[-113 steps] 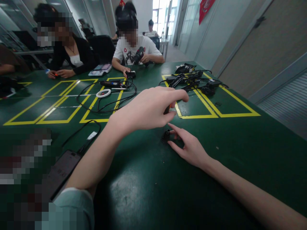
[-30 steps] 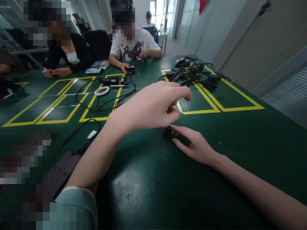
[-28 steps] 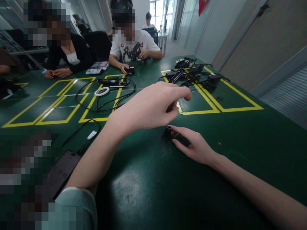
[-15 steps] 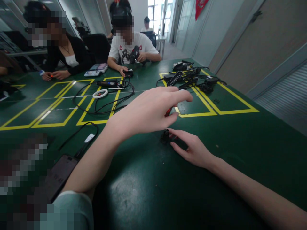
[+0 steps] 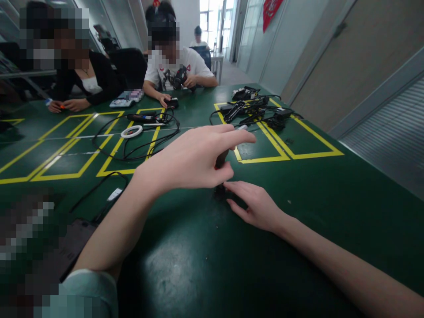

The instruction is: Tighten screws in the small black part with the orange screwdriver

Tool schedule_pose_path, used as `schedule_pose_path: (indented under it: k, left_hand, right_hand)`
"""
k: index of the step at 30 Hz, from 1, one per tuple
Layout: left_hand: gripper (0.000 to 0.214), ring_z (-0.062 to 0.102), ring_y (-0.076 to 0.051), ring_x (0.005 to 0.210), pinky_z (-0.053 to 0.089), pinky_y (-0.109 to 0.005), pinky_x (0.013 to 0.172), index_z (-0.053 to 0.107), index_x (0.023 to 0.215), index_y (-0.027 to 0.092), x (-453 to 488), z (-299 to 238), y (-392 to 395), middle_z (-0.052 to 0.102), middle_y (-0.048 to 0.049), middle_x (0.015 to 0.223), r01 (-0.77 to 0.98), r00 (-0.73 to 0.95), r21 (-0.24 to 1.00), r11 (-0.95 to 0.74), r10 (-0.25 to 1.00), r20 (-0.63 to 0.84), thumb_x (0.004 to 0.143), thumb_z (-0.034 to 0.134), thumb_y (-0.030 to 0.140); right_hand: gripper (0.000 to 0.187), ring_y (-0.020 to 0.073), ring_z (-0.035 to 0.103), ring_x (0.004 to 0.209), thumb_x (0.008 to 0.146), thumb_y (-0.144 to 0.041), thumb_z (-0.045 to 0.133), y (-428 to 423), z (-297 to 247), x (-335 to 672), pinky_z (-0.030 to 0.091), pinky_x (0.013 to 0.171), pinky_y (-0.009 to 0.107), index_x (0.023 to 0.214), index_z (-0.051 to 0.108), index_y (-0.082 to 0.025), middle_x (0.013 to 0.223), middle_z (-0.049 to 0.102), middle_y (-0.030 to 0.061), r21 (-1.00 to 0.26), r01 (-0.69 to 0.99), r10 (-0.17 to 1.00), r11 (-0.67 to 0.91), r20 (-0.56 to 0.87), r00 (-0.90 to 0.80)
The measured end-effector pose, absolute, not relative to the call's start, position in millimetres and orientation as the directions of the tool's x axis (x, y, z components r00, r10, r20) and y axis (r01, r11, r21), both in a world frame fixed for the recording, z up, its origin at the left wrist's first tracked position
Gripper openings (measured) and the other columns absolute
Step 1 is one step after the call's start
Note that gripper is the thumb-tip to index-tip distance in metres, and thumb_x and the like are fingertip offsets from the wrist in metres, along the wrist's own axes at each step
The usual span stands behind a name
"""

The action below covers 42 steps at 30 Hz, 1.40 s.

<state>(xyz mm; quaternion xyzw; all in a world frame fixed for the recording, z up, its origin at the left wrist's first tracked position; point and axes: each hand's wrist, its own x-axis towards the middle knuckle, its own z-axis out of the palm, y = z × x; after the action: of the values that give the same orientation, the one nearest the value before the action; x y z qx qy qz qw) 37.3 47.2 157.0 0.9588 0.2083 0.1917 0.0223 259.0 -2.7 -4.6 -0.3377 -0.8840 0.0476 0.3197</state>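
My left hand (image 5: 188, 157) reaches across the middle, closed around a dark handle-like thing (image 5: 221, 160) with a bit of red low on it. My palm and fingers cover most of that thing, so its kind does not show. Just beneath, a small black part (image 5: 218, 192) rests on the green table (image 5: 265, 274). The fingertips of my right hand (image 5: 255, 205) hold the small part from its right side, thumb and forefinger at its edge. The lower end of the dark thing seems to meet the top of the part, but my left thumb hides the contact.
Black cables and adapters (image 5: 255, 108) lie heaped at the back right. Left of my hand are a looped cable (image 5: 175, 128) and a white ring (image 5: 131, 131). A dark phone-like device (image 5: 71, 243) lies near my left forearm. Two people (image 5: 185, 66) sit across the table.
My left hand has come down and closer to the small black part, with the dark thing still in it. My right hand stays at the part. The view has shifted slightly.
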Motion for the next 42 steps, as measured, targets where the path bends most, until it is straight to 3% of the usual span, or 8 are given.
schedule_pose_path:
  k: [6, 11, 20, 29, 32, 38, 42]
  left_hand:
    - [0.040, 0.072, -0.020, 0.094, 0.056, -0.031, 0.083, 0.068, 0.133, 0.019, 37.2, 155.7, 50.8, 0.077, -0.0078, 0.108, 0.393, 0.829, 0.136, -0.910, 0.414, 0.376, 0.096, 0.055, 0.015]
    - [0.043, 0.073, -0.021, 0.097, 0.057, -0.031, 0.083, 0.069, 0.134, 0.020, 35.0, 157.6, 51.6, 0.078, -0.0082, 0.116, 0.390, 0.831, 0.159, -0.907, 0.421, 0.363, 0.092, 0.060, 0.017]
    - [0.037, 0.071, -0.018, 0.078, 0.050, -0.027, 0.072, 0.071, 0.131, 0.019, 33.0, 160.0, 53.9, 0.077, -0.0034, 0.089, 0.454, 0.802, 0.160, -0.877, 0.480, 0.356, 0.095, 0.068, 0.029]
    - [0.030, 0.070, -0.019, 0.090, 0.054, -0.031, 0.080, 0.075, 0.121, 0.018, 35.6, 156.0, 52.4, 0.074, -0.0095, 0.111, 0.423, 0.802, 0.109, -0.900, 0.428, 0.417, 0.097, 0.057, 0.015]
    - [0.025, 0.072, -0.020, 0.094, 0.053, -0.031, 0.082, 0.075, 0.117, 0.017, 36.8, 154.3, 54.3, 0.076, -0.0094, 0.108, 0.414, 0.795, 0.098, -0.905, 0.412, 0.445, 0.101, 0.056, 0.020]
    - [0.022, 0.071, -0.018, 0.079, 0.050, -0.028, 0.075, 0.076, 0.112, 0.019, 37.6, 155.3, 55.1, 0.076, -0.0035, 0.085, 0.455, 0.794, 0.072, -0.887, 0.441, 0.419, 0.099, 0.065, 0.032]
    - [0.029, 0.069, -0.018, 0.083, 0.049, -0.028, 0.072, 0.075, 0.118, 0.019, 37.9, 157.6, 49.0, 0.075, -0.0056, 0.096, 0.461, 0.800, 0.073, -0.884, 0.450, 0.397, 0.094, 0.060, 0.023]
  right_hand:
    - [0.036, 0.0293, 0.076, 0.088, 0.103, -0.026, 0.062, 2.7, -4.6, 255.7, 0.061, 0.079, 0.046, 0.131, 0.069, -0.005, 0.102, 0.081, 0.0160, -0.163, 0.668, 0.633, 0.726, 0.539, -0.556]
    - [0.028, 0.0277, 0.071, 0.089, 0.101, -0.039, 0.071, 9.5, -7.2, 251.8, 0.054, 0.077, 0.042, 0.108, 0.078, -0.014, 0.099, 0.079, 0.0118, -0.171, 0.705, 0.689, 0.688, 0.459, -0.561]
    - [0.025, 0.0259, 0.069, 0.092, 0.104, -0.034, 0.067, 8.7, -7.8, 243.3, 0.052, 0.077, 0.039, 0.114, 0.079, -0.015, 0.102, 0.074, 0.0116, -0.222, 0.757, 0.770, 0.615, 0.378, -0.514]
    - [0.025, 0.0278, 0.070, 0.096, 0.102, -0.027, 0.064, 5.2, -5.4, 251.6, 0.058, 0.082, 0.043, 0.119, 0.077, -0.014, 0.109, 0.074, 0.0141, -0.251, 0.727, 0.759, 0.639, 0.353, -0.546]
    - [0.025, 0.0289, 0.071, 0.098, 0.102, -0.026, 0.063, 3.4, -3.5, 256.9, 0.060, 0.083, 0.045, 0.120, 0.075, -0.013, 0.112, 0.076, 0.0153, -0.263, 0.696, 0.737, 0.668, 0.363, -0.570]
    - [0.019, 0.0301, 0.072, 0.112, 0.103, -0.023, 0.061, 1.3, -1.8, 264.8, 0.062, 0.093, 0.050, 0.110, 0.077, -0.017, 0.122, 0.078, 0.0153, -0.292, 0.580, 0.647, 0.760, 0.422, -0.635]
    - [0.020, 0.0306, 0.073, 0.117, 0.101, -0.021, 0.063, 0.6, -3.4, 265.7, 0.062, 0.097, 0.052, 0.113, 0.078, -0.020, 0.125, 0.078, 0.0156, -0.305, 0.550, 0.628, 0.777, 0.425, -0.652]
